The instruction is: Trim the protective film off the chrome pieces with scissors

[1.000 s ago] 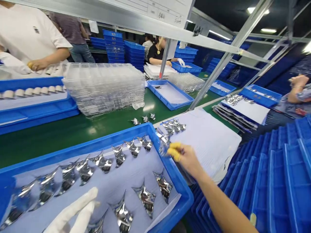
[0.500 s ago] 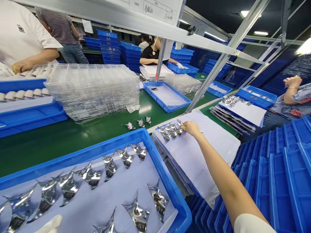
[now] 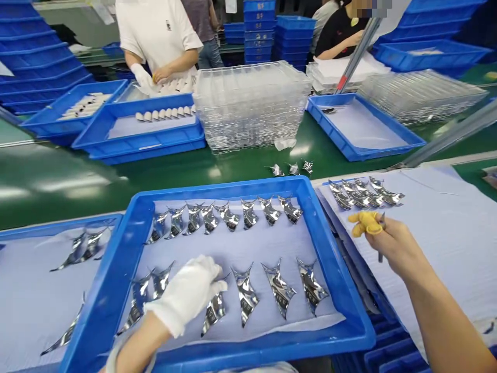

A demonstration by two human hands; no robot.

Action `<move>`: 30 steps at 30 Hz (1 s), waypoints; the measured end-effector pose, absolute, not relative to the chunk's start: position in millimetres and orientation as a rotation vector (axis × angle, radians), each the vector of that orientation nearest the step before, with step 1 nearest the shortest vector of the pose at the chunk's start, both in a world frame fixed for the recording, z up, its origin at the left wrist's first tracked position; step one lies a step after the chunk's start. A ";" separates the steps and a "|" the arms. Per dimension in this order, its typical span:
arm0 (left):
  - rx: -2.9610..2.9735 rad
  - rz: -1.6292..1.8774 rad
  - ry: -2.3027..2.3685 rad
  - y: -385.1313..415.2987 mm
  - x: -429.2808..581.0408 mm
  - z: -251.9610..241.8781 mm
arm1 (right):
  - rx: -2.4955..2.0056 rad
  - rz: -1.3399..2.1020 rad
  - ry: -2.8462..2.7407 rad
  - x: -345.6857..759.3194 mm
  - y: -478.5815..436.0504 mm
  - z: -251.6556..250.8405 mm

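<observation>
In a white glove, my left hand (image 3: 192,290) is over the near row of the blue tray (image 3: 341,277). Its curled fingers are at the upper end of a shiny, star-pointed chrome piece (image 3: 214,313), partly covering it. My right hand (image 3: 382,235) wears yellow finger cots and holds a thin, dark, pen-like tool (image 3: 380,255). It hovers above the white sheet, just in front of a short row of chrome pieces (image 3: 359,192). More chrome pieces (image 3: 248,213) lie in two rows on the tray's paper lining.
Three small chrome pieces (image 3: 293,169) rest on the green bench (image 3: 163,173). Clear plastic trays (image 3: 252,111) are stacked behind them. Another blue tray (image 3: 388,150) sits at right, beside a metal post. Across the bench, a person in a white shirt (image 3: 155,31) handles white parts.
The view has swung left. My right hand has drawn back from the row of pieces on the sheet. My left hand, barely visible before, now reaches over the tray's near row.
</observation>
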State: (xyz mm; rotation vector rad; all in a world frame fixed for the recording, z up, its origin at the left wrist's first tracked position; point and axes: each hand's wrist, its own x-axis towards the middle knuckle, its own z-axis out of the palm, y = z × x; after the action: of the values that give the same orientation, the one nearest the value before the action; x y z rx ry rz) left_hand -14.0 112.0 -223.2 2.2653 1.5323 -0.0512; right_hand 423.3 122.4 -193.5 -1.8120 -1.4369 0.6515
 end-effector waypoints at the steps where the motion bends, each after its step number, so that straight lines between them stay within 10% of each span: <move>1: 2.282 -0.140 1.532 110.1 -8.9 -227.0 | -1.747 0.784 -1.464 406.3 115.8 -193.1; 7: 2.360 -0.175 1.553 106.5 -18.4 -213.4 | -1.554 1.260 -1.310 307.7 88.2 -182.0; 15: 1.467 1.456 1.292 80.2 -6.2 -190.7 | -0.997 1.929 -0.898 190.0 60.7 -194.8; 30: 0.983 1.284 1.244 66.0 10.5 -195.2 | -1.055 1.548 -1.139 183.4 53.5 -174.0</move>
State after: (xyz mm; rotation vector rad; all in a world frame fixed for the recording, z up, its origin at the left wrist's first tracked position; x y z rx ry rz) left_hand 10.5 66.0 -195.2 0.9832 1.2440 1.2845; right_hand 183.4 53.5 -174.0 -1.0552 -1.1392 1.5483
